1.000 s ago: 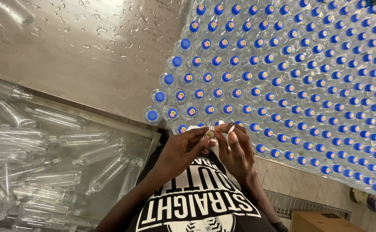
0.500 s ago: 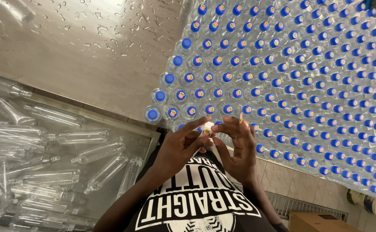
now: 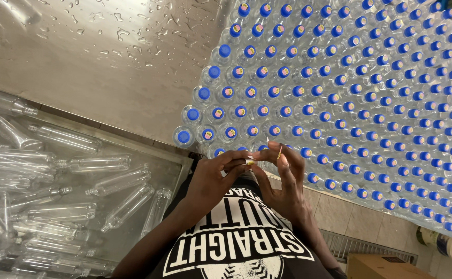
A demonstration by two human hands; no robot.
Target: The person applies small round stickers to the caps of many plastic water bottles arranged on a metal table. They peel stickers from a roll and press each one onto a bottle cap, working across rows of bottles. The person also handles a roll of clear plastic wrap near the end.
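- Small yellow sticker (image 3: 250, 162) pinched between fingertips of both hands, just off the near edge of the surface (image 3: 107, 67), in front of the chest.
- Left hand (image 3: 216, 178) closed, thumb and forefinger clamped on the sticker's left end.
- Right hand (image 3: 282, 178) partly closed, fingertips together on the sticker's right side; thin yellowish strip (image 3: 279, 152) stood upright between its fingers.
- Both hands touching at the fingertips, held just beside the nearest row of filled bottles (image 3: 339, 93).
- Filled bottles packed upright in dense rows over the right part of the surface, blue caps up; most caps already carrying a small round sticker, a few at the left corner, such as the bare blue cap (image 3: 184, 136), plain.
- Bare left part of the metal surface wet, scattered with water drops.
- Empty clear bottles (image 3: 55, 181) lying heaped on their sides in a bin at lower left, below the surface edge.
- Cardboard box (image 3: 386, 266) on the tiled floor at lower right.
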